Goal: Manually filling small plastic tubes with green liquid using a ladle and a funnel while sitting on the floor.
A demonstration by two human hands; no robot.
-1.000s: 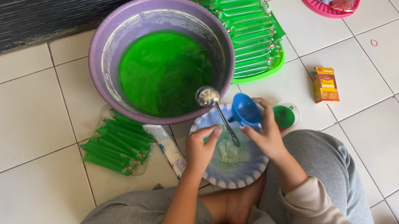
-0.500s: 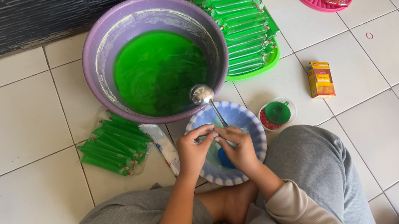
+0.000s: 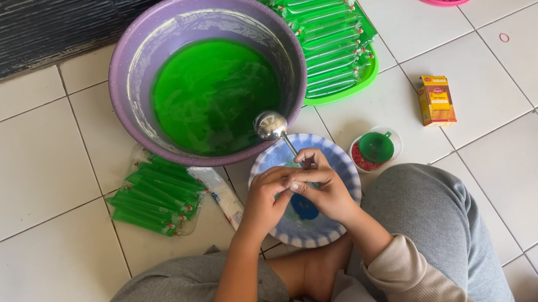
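Your left hand (image 3: 264, 200) and right hand (image 3: 324, 189) meet over the blue bowl (image 3: 337, 161), fingers pinched shut on something too small to tell. You look mid-filling; next, steady it before reaching for the ladle (image 3: 274, 128).

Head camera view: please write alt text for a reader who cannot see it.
A seated person's left hand and right hand meet over a blue patterned bowl holding a metal ladle. Behind it stands a purple basin of green liquid, with green-filled tubes on the tiled floor.
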